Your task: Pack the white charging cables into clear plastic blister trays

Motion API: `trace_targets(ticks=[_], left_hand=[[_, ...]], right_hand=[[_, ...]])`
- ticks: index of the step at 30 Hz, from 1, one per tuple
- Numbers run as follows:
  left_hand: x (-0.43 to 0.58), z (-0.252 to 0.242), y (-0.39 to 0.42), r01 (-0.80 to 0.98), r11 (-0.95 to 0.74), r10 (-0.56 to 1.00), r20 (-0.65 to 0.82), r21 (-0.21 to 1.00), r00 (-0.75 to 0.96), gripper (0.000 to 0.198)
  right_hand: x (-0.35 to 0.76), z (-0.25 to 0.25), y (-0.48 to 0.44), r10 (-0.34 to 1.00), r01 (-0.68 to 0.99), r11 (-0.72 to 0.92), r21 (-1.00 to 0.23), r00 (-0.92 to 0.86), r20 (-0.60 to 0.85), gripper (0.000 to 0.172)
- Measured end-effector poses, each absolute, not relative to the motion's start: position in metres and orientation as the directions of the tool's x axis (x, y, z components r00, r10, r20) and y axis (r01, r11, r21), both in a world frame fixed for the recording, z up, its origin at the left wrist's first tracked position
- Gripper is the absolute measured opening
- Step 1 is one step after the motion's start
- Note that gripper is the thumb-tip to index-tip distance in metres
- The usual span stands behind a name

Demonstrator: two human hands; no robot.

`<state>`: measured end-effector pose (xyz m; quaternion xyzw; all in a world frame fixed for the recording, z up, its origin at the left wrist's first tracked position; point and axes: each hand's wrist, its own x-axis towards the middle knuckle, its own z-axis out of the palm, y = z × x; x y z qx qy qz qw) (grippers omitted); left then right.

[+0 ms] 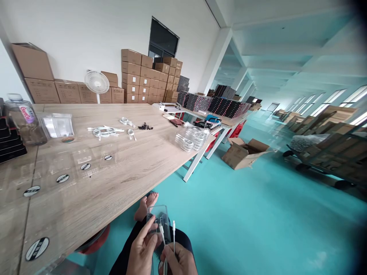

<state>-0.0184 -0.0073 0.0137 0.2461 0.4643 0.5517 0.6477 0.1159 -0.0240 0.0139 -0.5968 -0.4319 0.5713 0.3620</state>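
Note:
My left hand (140,250) grips a clear plastic case (162,211) over my lap, its thumb and forefinger closed on the case's left side. In front of the case, my right hand (181,260) pinches a white charging cable (174,233). Two slim white plug ends point upward from those fingers; one overlaps the case and the other stands just to its right. The lower part of the cable is hidden by my right hand. On the table (129,179) lie several clear plastic cases with round black-and-white stickers (85,166).
Loose white cables (106,131), small black pieces (145,126) and bundled coiled cables (192,138) are on the table. A bottle (25,120) stands at left, a white fan (97,82) behind. An open carton (243,153) sits on the floor; a loaded cart (329,156) is at right.

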Motion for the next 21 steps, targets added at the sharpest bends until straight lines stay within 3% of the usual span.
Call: trace_targets(ticks=[2,4,6,9,11,15,21], left_hand=[[-0.014,0.007,-0.008,-0.587,0.211,0.945,-0.317,0.782,-0.083,0.092],[-0.009,0.001,-0.008,-0.685,0.183,0.935,-0.340,0.706,-0.100,0.102],[-0.006,-0.003,-0.007,-0.741,0.236,0.922,-0.387,0.629,-0.035,0.087],[-0.007,-0.003,-0.005,-0.764,0.313,0.918,-0.386,0.565,0.091,0.044],[-0.009,-0.001,-0.004,-0.760,0.341,0.917,-0.374,0.554,0.139,0.031],[-0.011,0.001,-0.003,-0.732,0.320,0.918,-0.389,0.602,0.081,0.014],[-0.008,0.006,-0.004,-0.542,0.246,0.928,-0.357,0.804,-0.108,0.038]], right_hand=[[0.113,0.017,-0.022,0.922,0.092,-0.378,-0.921,-0.048,-0.383,0.067],[0.111,0.021,-0.020,0.911,0.089,-0.398,-0.913,-0.080,-0.405,0.067],[0.109,0.025,-0.018,0.894,0.080,-0.425,-0.902,-0.117,-0.432,0.066],[0.105,0.033,-0.017,0.874,0.048,-0.458,-0.888,-0.155,-0.460,0.061],[0.104,0.036,-0.016,0.862,0.029,-0.474,-0.880,-0.187,-0.471,0.059],[0.104,0.039,-0.016,0.837,0.027,-0.501,-0.865,-0.237,-0.493,0.056],[0.105,0.037,-0.014,0.817,0.050,-0.537,-0.842,-0.216,-0.534,0.050]])
